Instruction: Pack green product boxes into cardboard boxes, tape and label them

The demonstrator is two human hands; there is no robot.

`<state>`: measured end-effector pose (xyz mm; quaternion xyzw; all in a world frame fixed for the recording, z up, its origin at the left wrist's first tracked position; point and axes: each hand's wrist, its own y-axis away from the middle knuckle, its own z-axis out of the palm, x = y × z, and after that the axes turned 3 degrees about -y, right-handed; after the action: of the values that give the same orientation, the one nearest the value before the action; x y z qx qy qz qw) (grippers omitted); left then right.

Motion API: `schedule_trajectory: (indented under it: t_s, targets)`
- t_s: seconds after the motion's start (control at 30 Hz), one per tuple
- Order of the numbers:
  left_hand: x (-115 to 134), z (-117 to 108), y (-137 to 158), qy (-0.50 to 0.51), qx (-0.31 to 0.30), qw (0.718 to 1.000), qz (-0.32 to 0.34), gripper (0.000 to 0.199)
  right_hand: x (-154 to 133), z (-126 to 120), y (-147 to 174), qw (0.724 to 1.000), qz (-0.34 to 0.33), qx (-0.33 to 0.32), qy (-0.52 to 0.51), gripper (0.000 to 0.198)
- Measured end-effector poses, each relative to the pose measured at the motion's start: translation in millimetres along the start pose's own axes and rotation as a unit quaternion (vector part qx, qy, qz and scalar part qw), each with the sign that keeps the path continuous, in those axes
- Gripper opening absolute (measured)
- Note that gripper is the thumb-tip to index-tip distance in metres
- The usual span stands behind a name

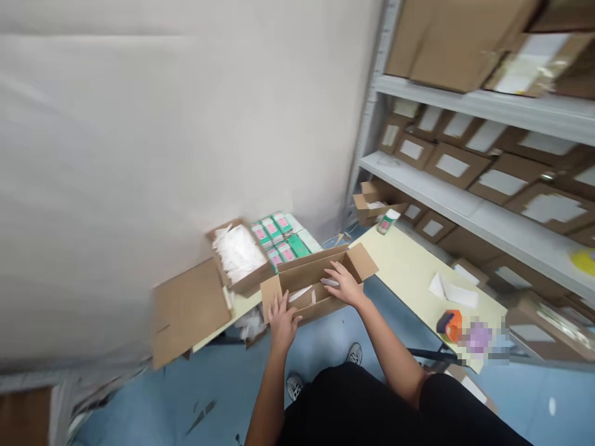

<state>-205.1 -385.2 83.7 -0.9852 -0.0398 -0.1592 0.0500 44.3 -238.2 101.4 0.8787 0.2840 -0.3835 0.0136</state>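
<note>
An open cardboard box (pixel 320 279), flaps folded outward, is in front of me beside the left table. A few slim white pieces (pixel 300 293) lie inside; I cannot tell what they are. My left hand (pixel 282 317) grips the near left corner of the box, fingers over its edge. My right hand (pixel 344 285) reaches over the near wall at the right end, fingers stretched out inside. Under those fingers is another whitish piece (pixel 330 282); whether they hold it is unclear.
The left table (pixel 246 302) bears a box of white packets (pixel 238 253), green-and-pink packs (pixel 279 238) and flat cardboard (pixel 190 303). On the right table (pixel 409 266) are a green-white container (pixel 388 221), papers and an orange item (pixel 450 325). Shelves (pixel 432 179) hold labelled boxes.
</note>
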Motion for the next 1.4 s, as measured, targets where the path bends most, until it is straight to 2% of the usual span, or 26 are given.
schedule_trajectory:
  t_s: [0.1,0.23,0.4,0.47,0.57,0.77,0.9,1.03,1.13,1.23,1.3,1.4]
  targets:
    - [46.1,19.5,-43.4,0.001,-0.014,0.998,0.062,0.003,42.2,-57.8,20.0,0.997,0.038,0.066,0.007,0.056]
    - [124.8,53.4,-101.8,0.003,-0.047,0.988,0.147,0.002,99.0,-132.7,62.1,0.984,0.097,0.147,0.022,0.054]
    - [224.5,96.3,-153.3,0.021,-0.089,0.960,0.263,0.004,152.6,-201.8,134.0,0.951,0.174,0.252,0.033,0.051]
    - [254.2,110.8,-169.0,0.031,-0.107,0.947,0.302,0.004,165.9,-217.9,159.8,0.934,0.208,0.289,0.035,0.051]
    - [284.8,128.8,-192.8,0.037,-0.125,0.926,0.354,0.005,179.5,-229.9,186.9,0.907,0.249,0.338,0.032,0.052]
    - [314.1,157.3,-254.2,0.029,-0.144,0.896,0.419,0.007,193.0,-235.4,199.3,0.875,0.291,0.387,0.022,0.053]
    - [329.8,174.8,-305.7,0.045,-0.158,0.873,0.459,0.005,195.6,-237.4,184.1,0.864,0.313,0.395,0.020,0.053]
    - [345.6,188.5,-359.0,0.046,-0.197,0.843,0.498,0.007,201.6,-235.2,146.2,0.850,0.331,0.410,0.018,0.054]
    - [352.9,192.9,-390.7,0.032,-0.243,0.826,0.508,0.023,209.3,-232.9,99.7,0.838,0.338,0.429,-0.001,0.055]
    - [353.2,192.6,-412.0,0.044,-0.257,0.810,0.525,0.061,217.0,-232.4,41.6,0.834,0.329,0.442,-0.030,0.057]
    - [350.0,191.0,-423.2,0.069,-0.256,0.801,0.536,0.077,222.4,-232.8,1.0,0.833,0.320,0.447,-0.055,0.059]
    - [343.0,189.4,-442.9,0.119,-0.251,0.797,0.536,0.067,234.4,-233.0,-55.7,0.828,0.319,0.450,-0.105,0.059]
